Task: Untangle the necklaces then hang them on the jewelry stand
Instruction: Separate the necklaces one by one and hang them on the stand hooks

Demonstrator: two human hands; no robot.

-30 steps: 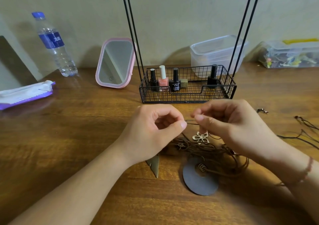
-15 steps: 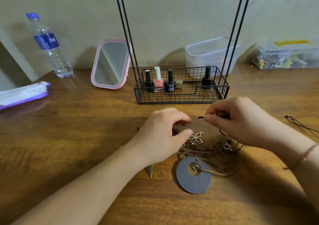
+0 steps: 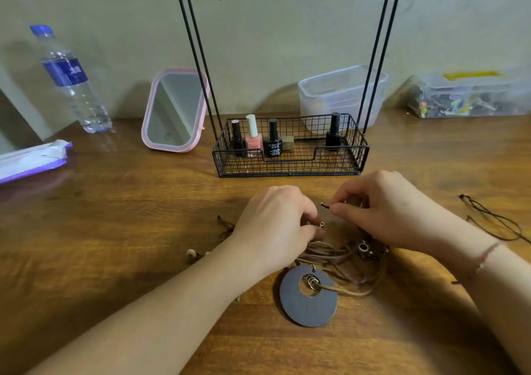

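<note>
A tangle of brown cord necklaces (image 3: 339, 255) lies on the wooden table in front of me, with a dark round disc pendant (image 3: 298, 302) at its near side. My left hand (image 3: 275, 225) rests on the left part of the tangle, its fingertips pinching a small metal piece. My right hand (image 3: 388, 210) pinches a dark cord end just above the tangle. The black wire jewelry stand (image 3: 290, 170) stands right behind my hands, its hooks at the top edge of the view. Another dark cord necklace (image 3: 491, 219) lies apart at the right.
Nail polish bottles (image 3: 254, 137) stand in the stand's basket. A pink mirror (image 3: 175, 110), a water bottle (image 3: 70, 78) and a wipes pack (image 3: 31, 159) sit at the left. Two clear plastic boxes (image 3: 342, 92) stand against the wall at the right.
Both hands have dropped from mid-air down toward the tangle. The left hand now covers the flower pendant, and the right hand has pulled a cord end free.
</note>
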